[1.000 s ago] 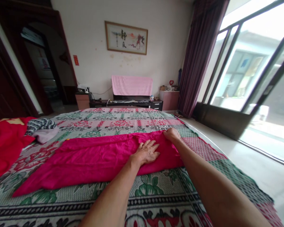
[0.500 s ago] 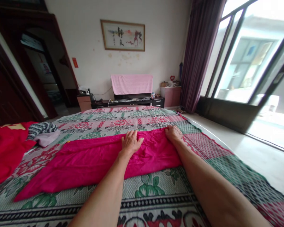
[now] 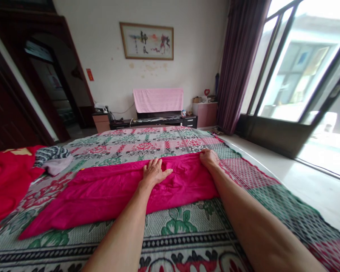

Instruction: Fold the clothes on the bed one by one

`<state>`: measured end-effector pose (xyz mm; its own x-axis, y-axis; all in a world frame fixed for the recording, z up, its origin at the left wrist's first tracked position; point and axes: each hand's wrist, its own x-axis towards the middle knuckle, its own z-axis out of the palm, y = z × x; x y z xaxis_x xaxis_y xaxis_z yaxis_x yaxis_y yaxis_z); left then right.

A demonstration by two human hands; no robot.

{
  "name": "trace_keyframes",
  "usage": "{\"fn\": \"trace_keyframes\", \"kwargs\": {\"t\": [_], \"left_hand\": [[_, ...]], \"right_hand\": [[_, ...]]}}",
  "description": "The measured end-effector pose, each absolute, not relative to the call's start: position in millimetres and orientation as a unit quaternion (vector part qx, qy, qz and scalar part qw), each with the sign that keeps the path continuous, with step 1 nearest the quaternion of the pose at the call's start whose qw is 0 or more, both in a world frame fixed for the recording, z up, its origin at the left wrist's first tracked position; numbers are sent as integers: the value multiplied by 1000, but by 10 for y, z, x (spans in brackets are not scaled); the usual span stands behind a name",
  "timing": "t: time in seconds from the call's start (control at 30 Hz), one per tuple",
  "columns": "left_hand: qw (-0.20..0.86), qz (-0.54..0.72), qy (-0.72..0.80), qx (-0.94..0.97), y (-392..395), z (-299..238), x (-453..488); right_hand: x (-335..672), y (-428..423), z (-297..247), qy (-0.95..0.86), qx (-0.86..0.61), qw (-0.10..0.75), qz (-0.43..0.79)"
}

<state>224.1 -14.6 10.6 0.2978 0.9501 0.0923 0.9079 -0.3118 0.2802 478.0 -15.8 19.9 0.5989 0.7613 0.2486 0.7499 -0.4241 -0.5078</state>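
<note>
A long magenta cloth (image 3: 102, 192) lies spread across the patterned bedspread (image 3: 187, 226). My left hand (image 3: 153, 172) rests flat on the cloth near its far edge, fingers stretched out. My right hand (image 3: 209, 158) sits at the cloth's far right corner with its fingers curled over the fabric edge.
A red garment (image 3: 5, 181) and a striped and lilac bundle (image 3: 52, 158) lie at the bed's left. Beyond the bed stand a low dark cabinet (image 3: 158, 121) draped with a pink towel (image 3: 158, 99), a purple curtain (image 3: 238, 64) and large windows on the right.
My left hand has slid from the middle of the cloth up and leftwards to its far edge. My right hand has stayed at the far right corner.
</note>
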Motion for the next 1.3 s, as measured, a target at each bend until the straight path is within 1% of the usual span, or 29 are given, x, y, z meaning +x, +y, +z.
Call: {"fn": "trace_keyframes", "kwargs": {"t": [0.1,0.17,0.23,0.3,0.37,0.43,0.57,0.67,0.83,0.93,1.13,1.3], "left_hand": [[87,204,555,802,-86,127,2213],[74,277,551,783,-28,164,2177],[55,319,563,760,28,194,2126],[41,324,565,757,65,191,2076],[43,314,551,772,81,151,2043],[47,298,535,789,83,89,2034],[57,270,533,800,89,-18,2051],[65,264,538,798,99,-50,2053],[59,252,541,800,83,-45,2048],[58,248,545,799,66,-28,2053],[75,248,559,787,45,16,2063],[72,246,584,770,46,53,2065]], "right_hand": [[4686,-153,281,-490,-809,320,-56],[4566,-162,373,-574,-745,334,-54],[4406,-186,465,-691,-654,308,29],[4219,-225,525,-776,-564,248,133],[4031,-271,533,-809,-528,193,170],[3871,-310,492,-811,-544,172,126],[3702,-329,353,-785,-596,169,-6],[3699,-313,302,-781,-600,164,-53],[3803,-307,388,-813,-558,166,-24],[3857,-323,451,-814,-557,168,-17],[3870,-338,455,-828,-549,112,4],[3865,-348,461,-807,-575,139,11]]}}
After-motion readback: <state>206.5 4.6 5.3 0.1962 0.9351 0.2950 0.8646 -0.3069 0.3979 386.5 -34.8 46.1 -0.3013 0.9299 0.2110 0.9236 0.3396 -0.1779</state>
